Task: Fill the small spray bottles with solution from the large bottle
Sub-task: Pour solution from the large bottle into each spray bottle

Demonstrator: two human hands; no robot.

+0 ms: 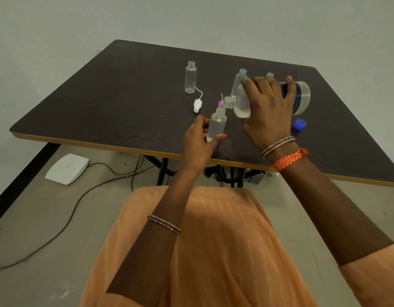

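The large bottle [242, 105], clear at the neck end with a dark blue label toward its base, lies tipped almost flat above the near middle of the dark table [125, 89], its open neck right over the mouth of a small spray bottle [216, 126] held just below it. This looks like the pouring step itself: pale solution has pooled at the shoulder of the large bottle, and the small one seems to hold some liquid low down, though its level is hard to read through the plastic. The right hand [269, 109] is wrapped over the large bottle's body, fingers curled round it; the left hand [200, 138] pinches the small bottle between thumb and fingers, keeping it upright near the table's front edge. Next the tilt needs easing back once the small bottle nears full, keeping the mouths aligned. Further back stand another empty bottle [190, 77], a white spray cap [197, 105] and, right, a blue cap [300, 124].
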